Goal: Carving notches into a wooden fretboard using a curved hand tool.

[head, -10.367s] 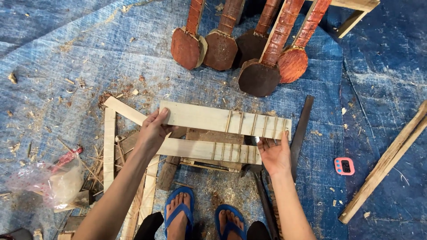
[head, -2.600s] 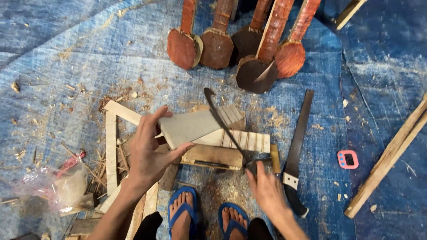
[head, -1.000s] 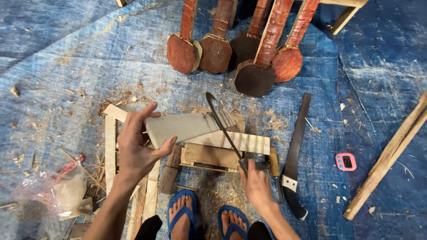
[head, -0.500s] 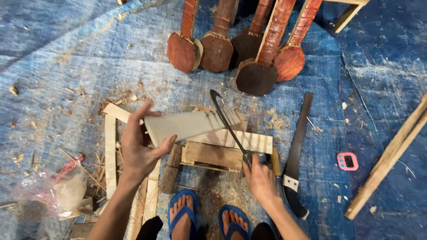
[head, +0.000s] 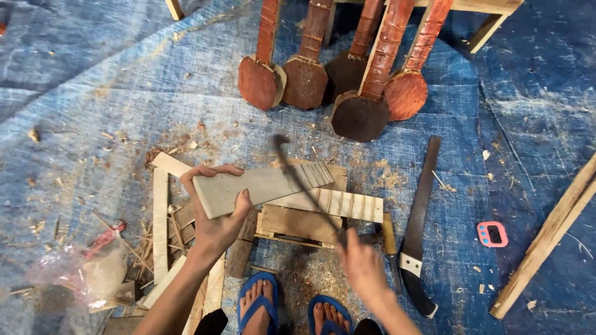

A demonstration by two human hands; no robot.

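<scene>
Head view: left hand (head: 214,214) still grips the wood piece (head: 261,186); blurred right hand (head: 363,263), seemingly clutching the saw (head: 304,186), has dropped lower.

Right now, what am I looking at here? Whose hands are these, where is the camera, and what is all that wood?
No machine here: a person works with bare hands, and the camera sits on their head, looking down past their sandalled feet. The left hand grips a pale tapered wooden piece with cut slots at its far end. The right hand holds a thin dark saw, blurred, laid across that piece. Beneath lies a second slotted board on a small wooden block. All rests on a blue tarp strewn with shavings. Farther off, reddish-brown unfinished instruments; to the right, a large black-handled saw.
</scene>
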